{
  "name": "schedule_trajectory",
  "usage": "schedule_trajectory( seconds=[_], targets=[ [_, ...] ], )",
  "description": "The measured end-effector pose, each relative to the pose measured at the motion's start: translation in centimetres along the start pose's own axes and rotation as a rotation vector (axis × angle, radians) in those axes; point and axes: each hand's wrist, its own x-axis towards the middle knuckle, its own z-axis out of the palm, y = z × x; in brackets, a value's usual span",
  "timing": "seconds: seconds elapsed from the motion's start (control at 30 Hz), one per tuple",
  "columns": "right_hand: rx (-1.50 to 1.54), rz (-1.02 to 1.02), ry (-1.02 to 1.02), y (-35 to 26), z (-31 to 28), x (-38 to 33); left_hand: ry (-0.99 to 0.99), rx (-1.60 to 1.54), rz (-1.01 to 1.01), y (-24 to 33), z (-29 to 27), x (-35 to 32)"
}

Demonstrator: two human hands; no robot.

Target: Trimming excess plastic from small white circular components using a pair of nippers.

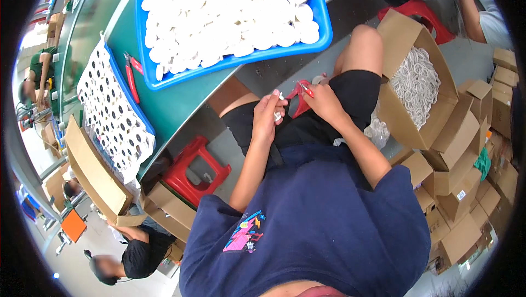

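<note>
Over my lap, my left hand [266,116] is closed around small white plastic pieces [278,115], one of them showing at the fingertips. Facing it, my right hand [324,102] grips a small red-handled hand tool [308,91], which looks like nippers; its jaws are too small to make out. A red shape [299,105] lies between the hands, and I cannot tell whether it belongs to the tool. Ahead, a blue tray [235,62] heaped with white round plastic parts [230,12] sits on the green table [181,100].
Red-handled pliers [132,80] lie left of the tray, beside a sheet-covered tray of white parts with dark centres [112,105]. An open carton [397,39] of white rings stands at my right. Red stools [197,171], stacked cartons [455,193] and other people are around.
</note>
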Motion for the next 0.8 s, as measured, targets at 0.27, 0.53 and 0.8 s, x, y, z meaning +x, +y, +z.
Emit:
schedule_trajectory(
  seconds=[0.27, 0.53, 0.8],
  targets=[
    [0.165, 0.05, -0.048, -0.2, 0.6, -0.4, -0.386, -0.3, 0.308, 17.6, 5.3, -11.9],
    [1.013, 0.22, -0.019, -5.2, -1.1, -4.8, -0.108, 0.095, 0.419, 6.5, 4.5, -7.6],
    [1.234, 0.261, 0.042, -8.2, -2.0, -5.4, -0.044, 0.593, 0.691, 4.1, 6.7, -6.1]
  ],
)
